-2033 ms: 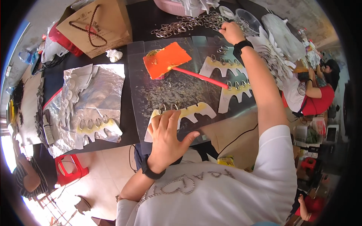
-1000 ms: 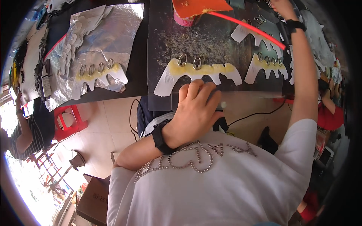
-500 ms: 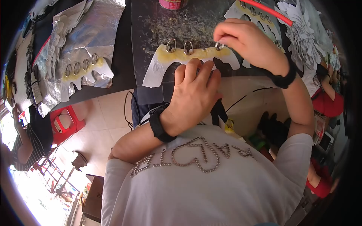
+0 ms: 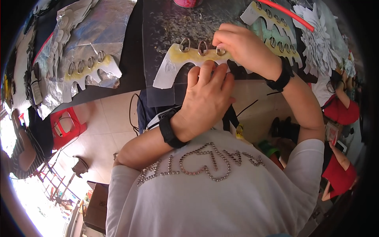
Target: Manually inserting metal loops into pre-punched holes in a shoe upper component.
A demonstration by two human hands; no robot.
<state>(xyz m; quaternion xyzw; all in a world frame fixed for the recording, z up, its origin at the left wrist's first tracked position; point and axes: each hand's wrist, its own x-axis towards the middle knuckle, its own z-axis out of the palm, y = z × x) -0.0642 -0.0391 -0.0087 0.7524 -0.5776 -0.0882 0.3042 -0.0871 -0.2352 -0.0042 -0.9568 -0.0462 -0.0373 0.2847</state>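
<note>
A white scalloped piece [image 4: 166,75] with a yellow glue-like band along its top lies on the dark work surface before me. Two oval metal rings [image 4: 184,45] stand along its upper edge. My right hand [image 4: 244,46] pinches another metal ring [image 4: 220,51] against that edge, just right of the second one; its fingers hide the piece's right part. Below it, my left hand [image 4: 207,90] rests its bent, spread fingertips on the lower edge of the piece, thumb out to the side. What lies under those fingers is hidden.
More white pieces with rings [image 4: 282,47] lie at the right, beside a red tube [image 4: 290,15] and a white stack [image 4: 316,43]. A ringed piece [image 4: 94,71] sits on silvery sheeting at left. A pink tub [image 4: 187,3] stands at the back. Other people are at both sides.
My right hand has moved left with the ring, from the piece's right part to beside the second ring. My left hand stays on the lower edge. The view has shifted slightly.
</note>
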